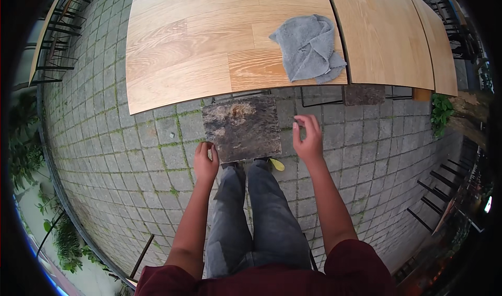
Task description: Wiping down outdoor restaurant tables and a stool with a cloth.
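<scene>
A stool seat (pixel 242 129) with a dark, weathered, mottled surface stands directly in front of my feet. At its left edge is my left hand (pixel 206 162), fingers curled; whether it touches the seat is unclear. My right hand (pixel 308 137) hovers to the right of the seat, apart from it, with curled fingers and a gap between thumb and forefinger. Nothing plainly shows in it. Beyond the seat, a crumpled grey cloth (pixel 310 49) lies near the right front corner of a light wooden table (pixel 188 41).
More wooden tabletops (pixel 388 37) adjoin on the right, with another dark stool seat (pixel 364 94) partly under them. Grey paving (pixel 149 170) with mossy joints surrounds me. A yellow leaf (pixel 277 164) lies by my foot. Stacked furniture (pixel 439 186) and a tree trunk (pixel 470 111) stand to the right.
</scene>
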A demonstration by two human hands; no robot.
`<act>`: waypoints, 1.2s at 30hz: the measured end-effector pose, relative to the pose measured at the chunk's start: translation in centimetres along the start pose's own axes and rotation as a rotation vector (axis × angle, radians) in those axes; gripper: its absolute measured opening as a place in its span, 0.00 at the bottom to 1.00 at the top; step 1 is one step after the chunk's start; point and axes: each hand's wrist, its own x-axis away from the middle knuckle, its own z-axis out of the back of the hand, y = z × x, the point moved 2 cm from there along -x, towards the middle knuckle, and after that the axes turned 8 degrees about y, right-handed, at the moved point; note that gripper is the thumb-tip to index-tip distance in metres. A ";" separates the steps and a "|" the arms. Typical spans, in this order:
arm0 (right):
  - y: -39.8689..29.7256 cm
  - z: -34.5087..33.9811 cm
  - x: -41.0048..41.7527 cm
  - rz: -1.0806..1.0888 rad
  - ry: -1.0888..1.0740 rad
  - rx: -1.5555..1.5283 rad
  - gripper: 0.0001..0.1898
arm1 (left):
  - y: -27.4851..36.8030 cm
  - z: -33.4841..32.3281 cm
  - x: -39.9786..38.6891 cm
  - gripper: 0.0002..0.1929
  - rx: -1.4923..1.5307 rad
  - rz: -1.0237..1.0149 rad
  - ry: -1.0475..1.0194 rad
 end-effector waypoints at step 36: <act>17.6 -24.5 -6.8 0.002 -0.174 0.260 0.25 | -13.9 -14.0 -18.7 0.23 -0.076 -0.037 -0.082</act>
